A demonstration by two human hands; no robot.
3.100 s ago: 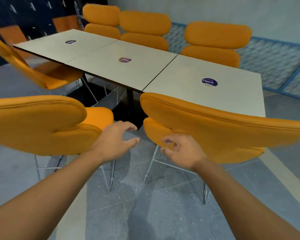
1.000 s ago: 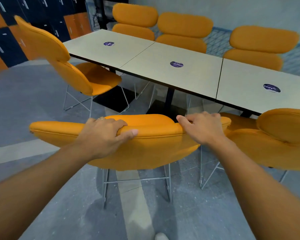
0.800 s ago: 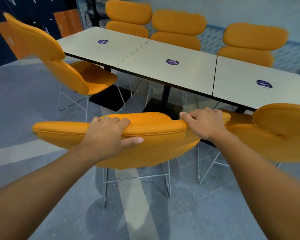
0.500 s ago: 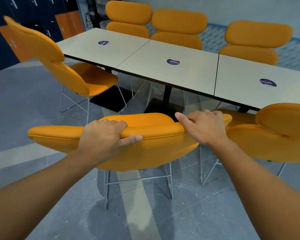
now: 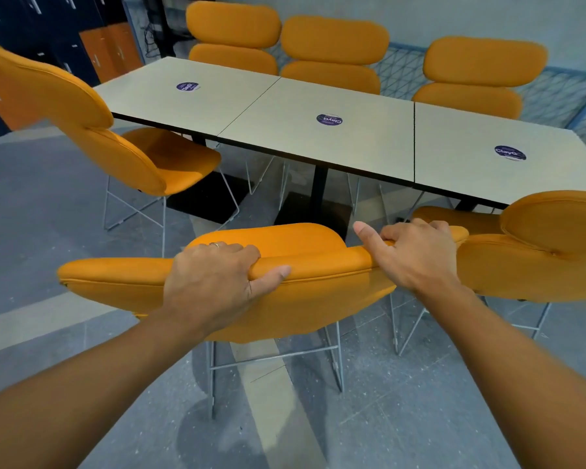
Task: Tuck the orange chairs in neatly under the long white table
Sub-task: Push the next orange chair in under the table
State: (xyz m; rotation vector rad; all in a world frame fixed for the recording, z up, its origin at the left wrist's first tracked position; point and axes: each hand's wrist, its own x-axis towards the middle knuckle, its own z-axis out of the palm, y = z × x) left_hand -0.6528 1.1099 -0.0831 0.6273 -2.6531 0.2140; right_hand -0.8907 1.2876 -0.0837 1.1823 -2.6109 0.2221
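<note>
Both my hands hold the backrest top of the orange chair (image 5: 318, 292) in front of me. My left hand (image 5: 217, 279) grips its left half, fingers over the far edge and thumb on the near face. My right hand (image 5: 416, 252) grips the right end, thumb raised. This chair stands a short way back from the near edge of the long white table (image 5: 362, 143), facing it. A second orange chair (image 5: 535, 248) at the right has its seat partly under the table. A third orange chair (image 5: 115, 137) at the left stands turned at an angle, away from the table.
Three orange chairs (image 5: 332, 52) line the table's far side, close against it. Black pedestal bases (image 5: 312, 214) stand under the table. Dark and orange lockers (image 5: 92, 45) fill the back left. A blue mesh fence (image 5: 575, 96) runs behind at the right. Grey tiled floor lies around me.
My hands left the gap between two chairs and took hold of this chair's backrest. Over the last second the chair has shifted only slightly and my right thumb has lifted.
</note>
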